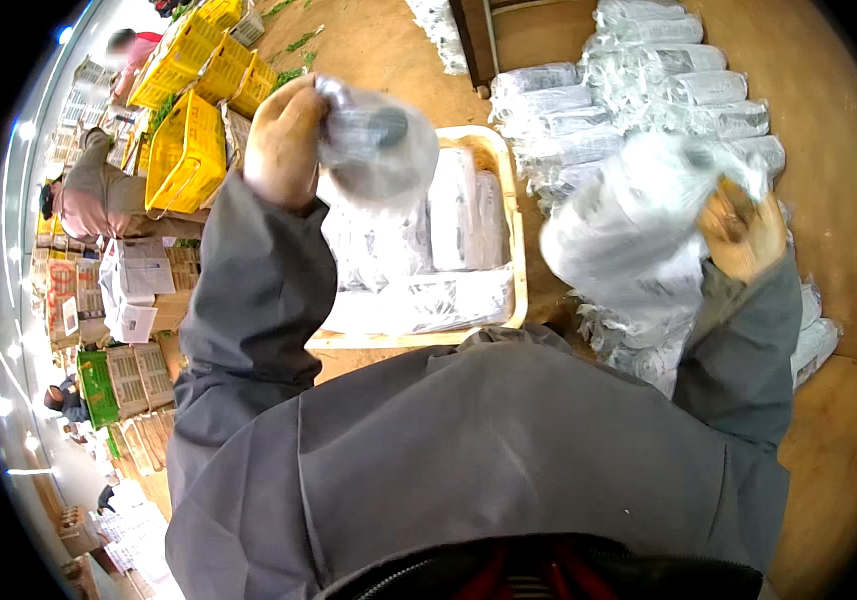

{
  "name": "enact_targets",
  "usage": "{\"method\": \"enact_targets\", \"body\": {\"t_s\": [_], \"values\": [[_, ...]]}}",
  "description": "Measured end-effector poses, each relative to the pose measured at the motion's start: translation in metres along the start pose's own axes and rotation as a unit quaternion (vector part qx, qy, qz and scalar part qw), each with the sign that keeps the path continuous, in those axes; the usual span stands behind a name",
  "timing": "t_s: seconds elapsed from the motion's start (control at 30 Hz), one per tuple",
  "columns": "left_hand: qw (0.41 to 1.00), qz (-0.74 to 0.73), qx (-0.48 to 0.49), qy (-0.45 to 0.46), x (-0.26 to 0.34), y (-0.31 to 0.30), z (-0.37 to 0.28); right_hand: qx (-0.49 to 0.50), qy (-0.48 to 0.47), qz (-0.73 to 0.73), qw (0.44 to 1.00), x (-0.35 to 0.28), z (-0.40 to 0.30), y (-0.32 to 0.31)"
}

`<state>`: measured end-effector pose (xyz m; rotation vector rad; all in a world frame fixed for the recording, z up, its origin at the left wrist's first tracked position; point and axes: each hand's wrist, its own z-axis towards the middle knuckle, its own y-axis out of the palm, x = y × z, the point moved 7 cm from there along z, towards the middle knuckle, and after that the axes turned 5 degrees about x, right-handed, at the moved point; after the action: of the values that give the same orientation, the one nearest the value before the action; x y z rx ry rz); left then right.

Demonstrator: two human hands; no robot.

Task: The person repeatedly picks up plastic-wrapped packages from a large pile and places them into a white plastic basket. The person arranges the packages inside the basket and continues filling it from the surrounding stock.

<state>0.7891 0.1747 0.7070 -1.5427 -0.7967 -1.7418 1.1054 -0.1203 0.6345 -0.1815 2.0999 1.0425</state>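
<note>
Raised at the upper left, my left hand (286, 142) grips the gathered end of a clear plastic-wrapped bundle (383, 146), whose round end faces the camera. My right hand (747, 229) holds another plastic-wrapped bundle (616, 217) by its twisted plastic end; this one is blurred. Between the hands and lower down, a pale yellow crate (520, 262) holds several wrapped bundles (455, 210), some lying lengthwise and some across. What the wrapping contains cannot be made out. The bundle in my left hand hides part of the crate.
Stacked wrapped bundles (710, 88) lie on the brown floor at the right, beyond and beneath my right hand. A dark post (473, 45) stands at the top. On the left are yellow crates (187, 154), a green crate (102, 386) and a person bending (98, 199).
</note>
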Motion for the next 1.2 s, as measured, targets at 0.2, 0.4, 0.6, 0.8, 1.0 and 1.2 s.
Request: {"method": "enact_targets", "body": {"t_s": [0.2, 0.4, 0.6, 0.8, 1.0, 1.2], "values": [[0.998, 0.044, 0.048, -0.016, -0.091, -0.073, -0.051, -0.091, -0.015, 0.018, 0.996, 0.12, -0.011, 0.072], [0.916, 0.322, -0.049, -0.234, -0.368, -0.106, -0.183, 0.029, 0.23, -0.428, 0.874, 0.445, 0.034, -0.07], [0.93, 0.269, -0.12, -0.223, -0.432, -0.125, -0.205, 0.0, 0.271, -0.608, 0.746, 0.494, 0.058, -0.109], [0.847, 0.414, -0.245, -0.227, -0.365, -0.168, -0.171, -0.057, 0.006, -0.863, 0.502, 0.356, -0.01, 0.077], [0.776, 0.51, -0.188, -0.32, -0.394, -0.228, -0.169, -0.162, -0.236, -0.754, 0.592, 0.361, 0.028, 0.133], [0.883, 0.41, 0.077, -0.215, -0.381, -0.267, -0.102, -0.161, -0.217, -0.845, 0.462, 0.396, 0.056, 0.123]]}}
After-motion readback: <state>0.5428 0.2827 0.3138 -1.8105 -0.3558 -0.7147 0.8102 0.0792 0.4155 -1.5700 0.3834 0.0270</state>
